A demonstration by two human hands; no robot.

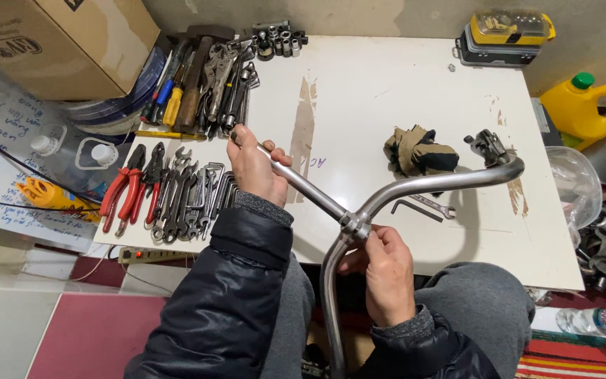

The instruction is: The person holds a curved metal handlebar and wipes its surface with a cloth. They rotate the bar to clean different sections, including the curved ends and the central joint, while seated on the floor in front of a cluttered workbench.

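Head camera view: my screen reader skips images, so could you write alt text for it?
A seated person's left hand grips a long metal tool handle meeting the clamp on a chrome bicycle handlebar, while the right hand holds the bar's stem just below. Beyond, a white table carries rows of pliers, wrenches and a rag.

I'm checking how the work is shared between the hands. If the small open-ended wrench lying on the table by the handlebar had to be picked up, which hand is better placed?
The right hand, probably. It sits at the handlebar clamp, close to the wrench, while the left hand grips the bar's far end beside the pliers.
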